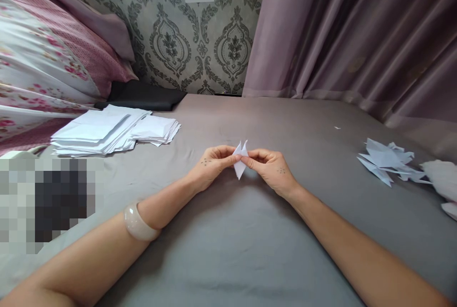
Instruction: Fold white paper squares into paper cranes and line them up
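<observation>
Between my two hands is a small folded piece of white paper, held just above the grey cloth. It has two narrow points sticking up and one point downward. My left hand pinches its left side between thumb and fingers. From the other side my right hand pinches it the same way, and the two thumb tips nearly meet in front of the paper. The fingertips behind the paper are partly hidden. A pale bangle circles my left forearm.
Stacked white paper sheets lie at the back left, with smaller squares beside them and a black folded item behind. Several folded paper pieces are heaped at the right. A paper scrap lies near the purple curtain. Patterned wall behind.
</observation>
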A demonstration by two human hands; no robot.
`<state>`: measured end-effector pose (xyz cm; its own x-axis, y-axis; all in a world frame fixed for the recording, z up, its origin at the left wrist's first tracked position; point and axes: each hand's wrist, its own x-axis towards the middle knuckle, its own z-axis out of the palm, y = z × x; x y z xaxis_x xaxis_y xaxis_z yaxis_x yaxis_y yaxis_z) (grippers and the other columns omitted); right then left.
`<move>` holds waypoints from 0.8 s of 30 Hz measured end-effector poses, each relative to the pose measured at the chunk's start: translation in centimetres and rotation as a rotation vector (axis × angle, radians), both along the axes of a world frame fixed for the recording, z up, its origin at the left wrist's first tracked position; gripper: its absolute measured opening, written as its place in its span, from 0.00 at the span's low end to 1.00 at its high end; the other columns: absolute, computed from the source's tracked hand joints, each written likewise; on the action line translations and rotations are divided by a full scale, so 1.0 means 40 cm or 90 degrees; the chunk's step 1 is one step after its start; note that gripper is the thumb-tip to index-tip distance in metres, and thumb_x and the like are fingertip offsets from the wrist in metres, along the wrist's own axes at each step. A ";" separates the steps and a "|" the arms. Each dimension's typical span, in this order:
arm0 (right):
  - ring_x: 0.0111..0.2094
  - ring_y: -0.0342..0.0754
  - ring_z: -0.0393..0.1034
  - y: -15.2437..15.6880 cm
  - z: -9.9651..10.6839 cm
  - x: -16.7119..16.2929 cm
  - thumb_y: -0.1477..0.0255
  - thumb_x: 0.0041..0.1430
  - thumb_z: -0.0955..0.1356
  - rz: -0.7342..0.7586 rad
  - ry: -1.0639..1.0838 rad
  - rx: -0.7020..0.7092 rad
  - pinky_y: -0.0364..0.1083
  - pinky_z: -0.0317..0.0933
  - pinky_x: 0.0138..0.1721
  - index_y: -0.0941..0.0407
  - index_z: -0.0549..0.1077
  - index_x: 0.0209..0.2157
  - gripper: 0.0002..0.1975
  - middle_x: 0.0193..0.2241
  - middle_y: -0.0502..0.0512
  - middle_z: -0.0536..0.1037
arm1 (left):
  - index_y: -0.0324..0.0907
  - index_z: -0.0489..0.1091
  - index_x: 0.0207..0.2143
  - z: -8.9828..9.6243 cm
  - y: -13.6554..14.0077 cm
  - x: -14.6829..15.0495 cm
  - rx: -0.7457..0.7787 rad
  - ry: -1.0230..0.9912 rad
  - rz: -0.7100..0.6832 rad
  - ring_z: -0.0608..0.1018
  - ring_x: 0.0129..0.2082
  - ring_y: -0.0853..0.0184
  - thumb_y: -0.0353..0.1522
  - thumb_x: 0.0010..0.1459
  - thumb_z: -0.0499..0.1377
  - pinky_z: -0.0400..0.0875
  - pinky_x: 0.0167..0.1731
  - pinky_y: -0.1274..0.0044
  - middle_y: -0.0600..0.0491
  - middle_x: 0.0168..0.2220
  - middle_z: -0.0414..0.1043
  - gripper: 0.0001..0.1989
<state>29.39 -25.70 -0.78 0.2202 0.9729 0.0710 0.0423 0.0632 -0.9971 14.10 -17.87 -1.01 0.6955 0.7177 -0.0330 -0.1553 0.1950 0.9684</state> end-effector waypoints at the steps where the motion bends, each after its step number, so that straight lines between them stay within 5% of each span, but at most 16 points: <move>1: 0.34 0.47 0.74 0.000 0.000 0.000 0.62 0.46 0.74 0.001 0.000 0.003 0.47 0.65 0.41 0.55 0.78 0.31 0.12 0.31 0.53 0.81 | 0.37 0.76 0.34 0.000 0.000 -0.001 -0.001 0.006 0.001 0.75 0.33 0.69 0.36 0.48 0.68 0.67 0.40 0.76 0.51 0.33 0.77 0.13; 24: 0.31 0.45 0.72 -0.002 0.008 -0.011 0.62 0.47 0.73 -0.103 -0.007 0.046 0.47 0.65 0.37 0.56 0.77 0.29 0.12 0.29 0.53 0.79 | 0.39 0.76 0.31 0.010 -0.016 -0.002 0.037 0.042 -0.048 0.74 0.30 0.71 0.38 0.50 0.66 0.65 0.35 0.78 0.54 0.30 0.75 0.11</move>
<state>28.96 -25.77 -0.47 0.3722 0.9172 0.1423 0.0678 0.1260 -0.9897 14.02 -18.51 -0.62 0.7449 0.6659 -0.0401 -0.0778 0.1464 0.9862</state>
